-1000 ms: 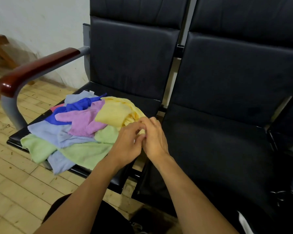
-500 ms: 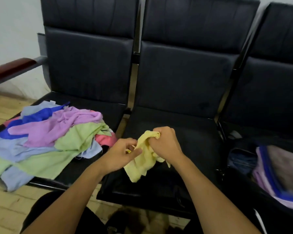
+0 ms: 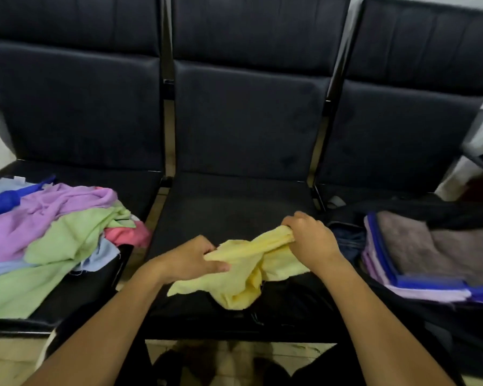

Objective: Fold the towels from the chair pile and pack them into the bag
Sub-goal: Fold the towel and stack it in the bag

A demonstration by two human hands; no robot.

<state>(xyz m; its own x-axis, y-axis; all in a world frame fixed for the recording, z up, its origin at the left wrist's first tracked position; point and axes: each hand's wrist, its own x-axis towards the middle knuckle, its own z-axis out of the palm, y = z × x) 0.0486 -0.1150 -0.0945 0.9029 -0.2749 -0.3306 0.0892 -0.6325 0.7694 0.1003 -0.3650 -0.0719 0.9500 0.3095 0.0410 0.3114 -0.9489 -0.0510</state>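
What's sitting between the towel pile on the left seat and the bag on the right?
In the head view, the middle seat, and over it the yellow towel gripped by the left hand and right hand.

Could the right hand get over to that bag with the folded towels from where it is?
Probably yes. The right hand is close beside the open bag with nothing between them, but it grips the yellow towel, unfolded, which the left hand holds too.
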